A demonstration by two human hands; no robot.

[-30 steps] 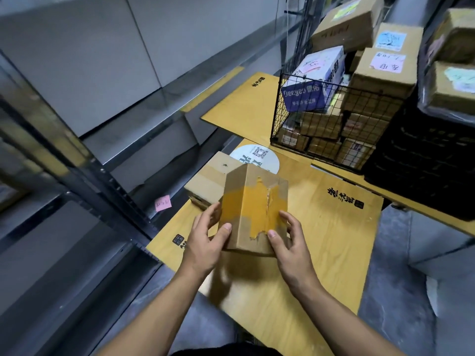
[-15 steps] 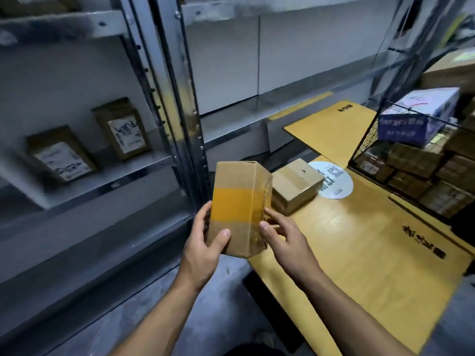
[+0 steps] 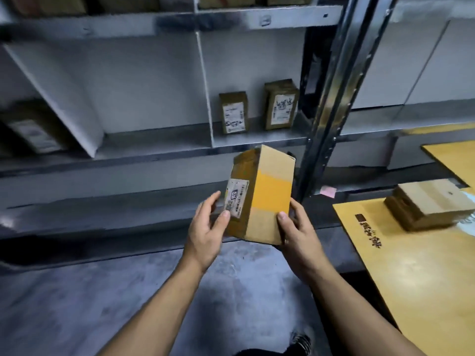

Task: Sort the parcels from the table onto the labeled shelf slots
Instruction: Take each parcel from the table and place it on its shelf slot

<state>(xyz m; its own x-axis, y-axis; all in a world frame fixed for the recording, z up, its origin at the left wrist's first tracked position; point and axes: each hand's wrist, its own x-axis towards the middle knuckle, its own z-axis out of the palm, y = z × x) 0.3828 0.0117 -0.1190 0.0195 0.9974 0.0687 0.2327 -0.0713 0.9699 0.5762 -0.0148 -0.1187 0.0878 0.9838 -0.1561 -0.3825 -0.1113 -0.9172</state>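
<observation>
Cardboard parcel [image 3: 262,196] gripped between left hand [image 3: 205,232], right hand [image 3: 299,236].

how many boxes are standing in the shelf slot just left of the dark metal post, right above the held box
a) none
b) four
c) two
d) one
c) two: a shorter box and a taller box stand upright side by side in that slot, each with a white label facing out, above the held box.
</observation>
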